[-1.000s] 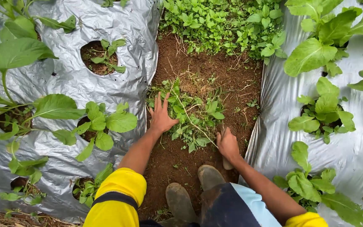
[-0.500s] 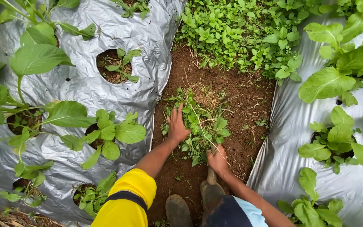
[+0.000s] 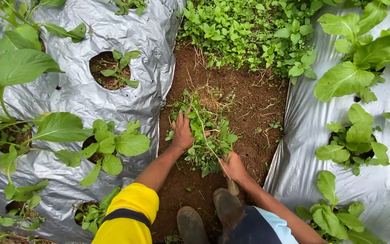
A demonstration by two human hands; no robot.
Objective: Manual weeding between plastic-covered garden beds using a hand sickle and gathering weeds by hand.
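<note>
Brown soil [image 3: 253, 117] forms a bare furrow between two beds covered in silver sheet [image 3: 68, 90]. Left hand [image 3: 182, 133] lies palm-down on a clump of weeds [image 3: 208, 135] at the furrow's middle, its grip spread, fingers pressing into the leaves. Right hand [image 3: 234, 167] sits at the clump's near edge, grip closed around a pale handle [image 3: 233, 186] that points back toward the boots [image 3: 204, 217]; the tool's working end is hidden under the greenery. Leafy plants [image 3: 109, 144] grow from round holes in the sheet on both sides. Dense green groundcover [image 3: 244, 31] fills the furrow's far end. Yellow sleeve [image 3: 127, 217] covers the left upper arm.
</note>
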